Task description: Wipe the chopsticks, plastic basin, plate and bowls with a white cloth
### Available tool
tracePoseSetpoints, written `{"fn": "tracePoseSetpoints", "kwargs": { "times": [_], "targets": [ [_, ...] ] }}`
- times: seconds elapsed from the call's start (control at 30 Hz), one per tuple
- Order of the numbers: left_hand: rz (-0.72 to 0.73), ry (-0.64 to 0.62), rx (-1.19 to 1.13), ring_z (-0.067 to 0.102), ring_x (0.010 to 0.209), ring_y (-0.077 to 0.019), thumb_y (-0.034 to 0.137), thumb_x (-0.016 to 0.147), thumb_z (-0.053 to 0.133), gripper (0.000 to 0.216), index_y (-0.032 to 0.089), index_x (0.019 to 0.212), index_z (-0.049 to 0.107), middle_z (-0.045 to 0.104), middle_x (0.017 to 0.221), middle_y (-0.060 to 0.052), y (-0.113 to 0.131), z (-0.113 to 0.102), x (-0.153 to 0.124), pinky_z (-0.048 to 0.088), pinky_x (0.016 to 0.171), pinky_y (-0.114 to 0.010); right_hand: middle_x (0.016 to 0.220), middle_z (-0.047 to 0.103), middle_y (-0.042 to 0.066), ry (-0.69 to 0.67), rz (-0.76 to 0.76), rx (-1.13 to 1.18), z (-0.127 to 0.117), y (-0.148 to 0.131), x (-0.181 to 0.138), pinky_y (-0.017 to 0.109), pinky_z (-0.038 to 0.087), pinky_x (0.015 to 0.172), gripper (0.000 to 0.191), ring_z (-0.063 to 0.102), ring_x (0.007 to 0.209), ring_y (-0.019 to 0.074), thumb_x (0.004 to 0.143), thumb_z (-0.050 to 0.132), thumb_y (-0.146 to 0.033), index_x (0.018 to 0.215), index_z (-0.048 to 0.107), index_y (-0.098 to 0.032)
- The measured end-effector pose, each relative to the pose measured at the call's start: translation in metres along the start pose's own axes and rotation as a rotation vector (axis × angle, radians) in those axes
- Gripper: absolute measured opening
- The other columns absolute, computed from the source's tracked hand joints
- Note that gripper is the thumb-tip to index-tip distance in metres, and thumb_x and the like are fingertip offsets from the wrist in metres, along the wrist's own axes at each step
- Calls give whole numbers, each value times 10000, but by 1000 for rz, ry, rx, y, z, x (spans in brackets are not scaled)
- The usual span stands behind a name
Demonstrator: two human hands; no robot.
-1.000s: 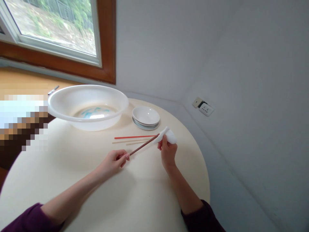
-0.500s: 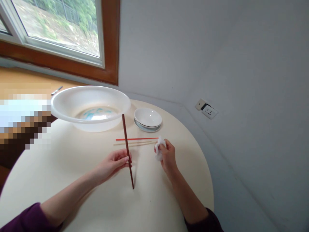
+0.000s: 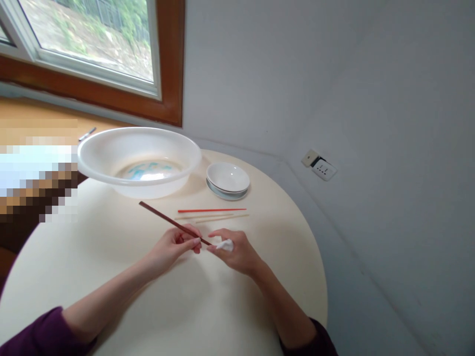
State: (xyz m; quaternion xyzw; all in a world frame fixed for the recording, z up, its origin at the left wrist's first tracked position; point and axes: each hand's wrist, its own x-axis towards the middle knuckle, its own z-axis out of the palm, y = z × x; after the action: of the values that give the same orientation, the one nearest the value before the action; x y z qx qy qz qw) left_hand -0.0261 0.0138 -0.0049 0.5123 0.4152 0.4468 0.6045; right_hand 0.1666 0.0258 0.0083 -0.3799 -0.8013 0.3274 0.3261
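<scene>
My left hand (image 3: 174, 248) pinches a dark brown chopstick (image 3: 166, 222) near one end; its free end points up and left toward the basin. My right hand (image 3: 237, 252) is closed on a small white wad of tissue (image 3: 224, 244) and presses it against the near end of that chopstick. Both hands hover just above the round cream table (image 3: 208, 306). Beyond them lie a red chopstick (image 3: 211, 210) and two pale wooden chopsticks (image 3: 218, 217), side by side.
A large white plastic basin (image 3: 139, 160) with a blue pattern at its bottom stands at the back. Stacked small white bowls (image 3: 227, 180) sit to its right. A wall with a socket (image 3: 323, 169) is close on the right. A window is behind.
The brown chopstick swung from upright to pointing left and away. My right hand came in from the right and brought the tissue onto its near end.
</scene>
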Motion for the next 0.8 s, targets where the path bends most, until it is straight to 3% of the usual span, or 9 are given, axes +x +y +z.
{"fn": "tracePoseSetpoints", "kwargs": {
  "times": [0.17,0.33,0.63,0.8],
  "targets": [
    [-18,12,26,580,603,-137,350,648,698,227,153,728,619,621,578,7,1,1,-2,438,597,-239,732,688,28,-107,-74,-186,6,2,1,199,381,594,159,589,632,116,823,530,-233,800,681,-191],
    [-13,57,36,576,601,-130,345,660,688,214,157,744,631,623,577,5,0,-1,-1,437,598,-233,705,688,21,-158,-58,-254,-7,7,2,195,369,580,175,584,613,115,822,517,-192,762,681,-186],
    [-18,150,-1,541,568,-119,374,620,713,245,152,631,610,593,541,7,3,-4,1,428,580,-234,669,657,11,-207,56,-67,-12,13,3,196,382,603,174,568,627,112,792,509,-202,703,653,-159],
    [-43,66,-101,530,560,-101,364,612,735,258,146,645,600,590,552,10,0,-6,2,412,559,-214,490,462,-42,-255,196,26,-13,11,3,198,306,496,345,402,499,79,796,535,-384,538,522,-155]
  ]
}}
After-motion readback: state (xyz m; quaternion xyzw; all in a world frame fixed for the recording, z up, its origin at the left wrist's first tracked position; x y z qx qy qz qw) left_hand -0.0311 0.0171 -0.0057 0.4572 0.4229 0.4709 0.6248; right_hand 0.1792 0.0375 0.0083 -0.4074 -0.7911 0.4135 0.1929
